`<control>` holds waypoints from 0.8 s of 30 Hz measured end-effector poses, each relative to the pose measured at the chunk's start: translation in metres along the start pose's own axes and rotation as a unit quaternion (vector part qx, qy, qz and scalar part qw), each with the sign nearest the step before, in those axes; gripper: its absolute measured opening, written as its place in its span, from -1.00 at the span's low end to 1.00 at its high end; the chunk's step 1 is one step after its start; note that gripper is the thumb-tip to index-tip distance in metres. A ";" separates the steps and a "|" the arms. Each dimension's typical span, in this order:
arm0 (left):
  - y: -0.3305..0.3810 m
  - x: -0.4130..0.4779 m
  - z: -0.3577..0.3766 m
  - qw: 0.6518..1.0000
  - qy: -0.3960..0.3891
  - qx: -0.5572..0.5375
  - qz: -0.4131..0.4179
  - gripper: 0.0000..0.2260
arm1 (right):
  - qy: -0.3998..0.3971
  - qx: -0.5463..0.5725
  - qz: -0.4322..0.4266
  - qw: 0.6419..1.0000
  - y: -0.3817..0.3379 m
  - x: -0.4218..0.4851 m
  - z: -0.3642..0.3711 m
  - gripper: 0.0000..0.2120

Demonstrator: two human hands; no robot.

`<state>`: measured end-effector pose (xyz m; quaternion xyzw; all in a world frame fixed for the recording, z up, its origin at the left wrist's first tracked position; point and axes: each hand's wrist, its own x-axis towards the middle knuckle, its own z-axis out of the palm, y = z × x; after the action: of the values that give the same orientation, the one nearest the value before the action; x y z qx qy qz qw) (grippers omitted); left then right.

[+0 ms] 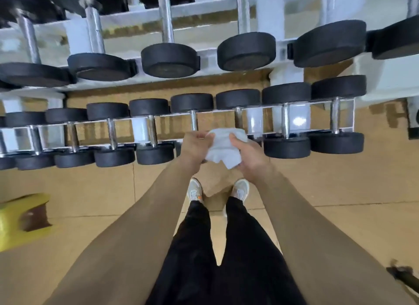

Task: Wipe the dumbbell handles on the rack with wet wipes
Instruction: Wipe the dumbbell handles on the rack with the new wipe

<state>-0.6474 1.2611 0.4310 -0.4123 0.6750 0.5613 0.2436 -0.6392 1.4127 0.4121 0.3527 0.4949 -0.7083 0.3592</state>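
Observation:
A white wet wipe [223, 148] hangs between both hands just in front of the lower row of dumbbells. My left hand [193, 147] pinches its upper left corner, and my right hand [248, 154] grips its right side. Behind the wipe stand two black dumbbells with chrome handles, one handle [193, 122] above my left hand, another [238, 121] above the wipe. The white two-tier rack [145, 129] carries several more dumbbells left and right. Neither hand touches a handle.
The upper tier [204, 7] holds larger dumbbells with long chrome handles [166, 21]. My feet in light shoes [195, 189] stand on the tan floor close to the rack. A yellow object [20, 220] lies at the left; a dark object [403, 275] at the lower right.

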 end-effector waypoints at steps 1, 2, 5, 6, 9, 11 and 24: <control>-0.009 0.006 -0.002 0.994 -0.036 -0.083 -0.061 -0.86 | 0.005 -0.019 -0.010 1.000 0.006 0.008 0.005 -0.61; -0.017 0.012 -0.005 0.979 -0.072 -0.157 -0.113 -0.74 | 0.012 -0.033 -0.017 0.999 0.013 0.021 0.007 -0.64; -0.046 0.035 -0.019 0.933 -0.152 -0.257 -0.200 -0.42 | 0.041 -0.073 -0.063 0.995 0.034 0.054 0.020 -0.68; -0.056 0.044 -0.022 0.932 -0.165 -0.247 -0.207 -0.42 | 0.061 -0.104 -0.084 0.989 0.042 0.068 0.024 -0.66; -0.084 0.074 -0.029 0.947 -0.152 -0.220 -0.180 -0.63 | 0.120 -0.204 -0.111 0.965 0.062 0.108 0.037 -0.72; -0.101 0.101 -0.035 0.954 -0.105 -0.238 -0.146 -0.73 | 0.111 -0.239 -0.137 0.955 0.077 0.137 0.043 -0.66; -0.124 0.263 -0.051 0.984 0.077 0.022 0.158 -0.89 | 0.167 -0.303 -0.231 0.909 0.090 0.280 0.073 -0.61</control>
<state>-0.6805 1.1337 0.1668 -0.3367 0.7605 0.5447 0.1081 -0.7108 1.2759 0.1517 0.2158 0.8061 -0.5184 0.1867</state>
